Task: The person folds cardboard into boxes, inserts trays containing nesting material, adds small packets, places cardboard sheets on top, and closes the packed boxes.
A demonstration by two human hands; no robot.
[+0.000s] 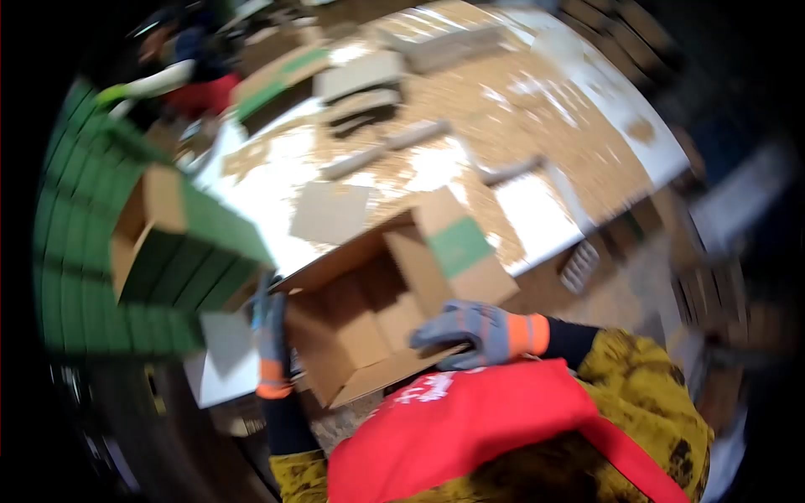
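An open cardboard box (pixel 341 325) is tilted in front of my body, at the near edge of the table. Its inside shows bare brown walls, and one raised flap carries a green tape strip (pixel 459 247). My left hand (pixel 272 331), in a grey glove with an orange cuff, presses along the box's left side; its fingers are partly hidden and blurred. Over the near right rim, the gloved fingers of my right hand (pixel 480 335) are curled onto the cardboard.
Grey cardboard pieces (pixel 334 211) and stacked slabs (pixel 360 88) lie on the table (pixel 545 220), amid brown scraps. Green-sided boxes (pixel 80 251) are piled at left, with one open box (pixel 180 239) closer. A person's sleeve (pixel 163 81) shows at far left.
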